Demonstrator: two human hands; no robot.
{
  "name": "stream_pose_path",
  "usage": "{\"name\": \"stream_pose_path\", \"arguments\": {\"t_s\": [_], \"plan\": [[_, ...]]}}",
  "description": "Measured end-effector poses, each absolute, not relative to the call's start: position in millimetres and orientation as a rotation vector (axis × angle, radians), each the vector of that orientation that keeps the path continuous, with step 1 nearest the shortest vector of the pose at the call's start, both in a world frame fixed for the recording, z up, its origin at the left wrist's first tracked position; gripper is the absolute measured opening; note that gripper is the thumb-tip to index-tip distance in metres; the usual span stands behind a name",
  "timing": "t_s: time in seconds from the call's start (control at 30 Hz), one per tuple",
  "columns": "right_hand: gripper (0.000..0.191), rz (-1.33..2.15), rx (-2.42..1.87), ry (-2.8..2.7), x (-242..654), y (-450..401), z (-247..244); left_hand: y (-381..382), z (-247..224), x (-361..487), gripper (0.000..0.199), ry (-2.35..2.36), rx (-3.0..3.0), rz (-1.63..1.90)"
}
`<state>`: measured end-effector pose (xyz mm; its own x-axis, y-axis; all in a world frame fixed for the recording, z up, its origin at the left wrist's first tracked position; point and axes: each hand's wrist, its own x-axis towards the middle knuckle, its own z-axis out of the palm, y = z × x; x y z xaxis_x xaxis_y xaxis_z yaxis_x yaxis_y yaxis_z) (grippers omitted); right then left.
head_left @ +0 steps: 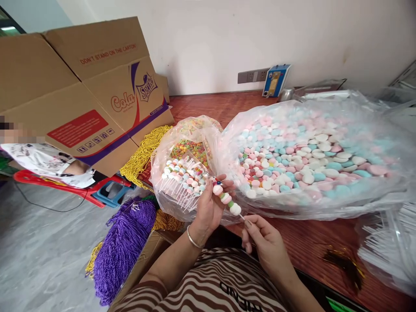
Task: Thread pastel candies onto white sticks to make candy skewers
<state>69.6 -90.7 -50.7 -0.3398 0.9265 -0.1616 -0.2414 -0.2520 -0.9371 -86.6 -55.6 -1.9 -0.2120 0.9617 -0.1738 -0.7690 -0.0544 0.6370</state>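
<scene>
A marshmallow skewer point(226, 198), with white, pink and green pieces threaded on a thin white stick, is held slantwise between both hands. My left hand point(209, 208), with a bracelet on its wrist, is closed around the upper end, where a small red and blue piece shows by the fingers. Thumb and fingertips of my right hand point(264, 238) pinch the bare stick below the lowest white piece. Just beyond my left hand, finished-looking skewers point(185, 180) lie in a clear plastic bag point(159, 173) over small orange and green pieces.
A large clear bag of pastel marshmallow-like pieces point(312, 156) fills the table's right side. White sticks point(390, 247) are bagged at far right. Purple bead strands point(125, 247), gold bead strands point(143, 156) and a carton point(107, 95) are at left. Another person's sleeve point(48, 162) shows behind it.
</scene>
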Motion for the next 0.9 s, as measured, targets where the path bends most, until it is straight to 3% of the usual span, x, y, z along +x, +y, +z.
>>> {"name": "stream_pose_path", "arguments": {"t_s": [0.17, 0.27, 0.33, 0.5, 0.57, 0.7, 0.9], "plan": [[0.017, 0.695, -1.084, -1.593, 78, -82, -71, -56, 7, -76, 0.036, 0.791, 0.234, 1.631], [0.014, 0.394, -1.060, -1.703, 80, -78, -76, -57, 10, -72, 0.035, 0.792, 0.222, 1.612], [0.014, 0.575, -1.035, -1.706, 80, -79, -73, -55, 8, -72, 0.035, 0.796, 0.244, 1.600], [0.021, 1.572, -0.869, -1.218, 79, -86, -51, -46, -5, -90, 0.034, 0.986, 0.336, 1.679], [0.023, 1.735, -0.803, -1.021, 78, -82, -37, -44, -11, -97, 0.039, 1.123, 0.431, 1.638], [0.027, 1.705, -0.836, -0.992, 73, -56, -7, -52, -21, -94, 0.041, 1.253, 0.712, 1.422], [0.024, 1.534, -0.972, -1.498, 71, -17, 9, -70, -12, -89, 0.033, 1.247, 0.958, 1.108]]}}
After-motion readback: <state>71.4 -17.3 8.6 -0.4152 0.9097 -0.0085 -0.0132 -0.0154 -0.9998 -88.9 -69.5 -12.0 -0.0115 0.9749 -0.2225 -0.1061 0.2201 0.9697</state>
